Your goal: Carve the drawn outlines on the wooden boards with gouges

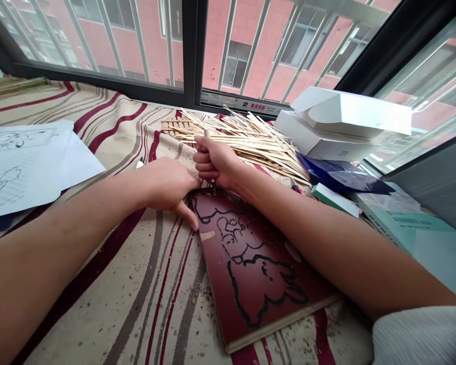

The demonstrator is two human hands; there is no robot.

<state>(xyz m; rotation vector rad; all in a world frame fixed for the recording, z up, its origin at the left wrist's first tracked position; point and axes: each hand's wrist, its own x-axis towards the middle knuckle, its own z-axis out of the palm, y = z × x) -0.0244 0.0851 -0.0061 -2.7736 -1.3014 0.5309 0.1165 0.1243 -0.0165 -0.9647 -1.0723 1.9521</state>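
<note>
A dark red wooden board (258, 299) lies on the striped cloth, with black-outlined cartoon figures across its face and pale bare patches near its edges. Fingers wrapped in a fist, my right hand (215, 159) grips an upright carving chisel (206, 133); the light handle end pokes out above and a dark shaft points down to the board's far end. My left hand (171, 185) holds the board's far left corner, thumb stretched along the left side. Its other fingers are mostly hidden beside the chisel's tip.
A heap of thin wooden sticks (247, 137) lies beyond my hands, before the barred window. White boxes (338, 126), a dark blue packet (338, 175) and a pale green box (421, 233) stand at right. Drawing sheets (26, 167) lie at left. Small chips dot the striped cloth (167, 284).
</note>
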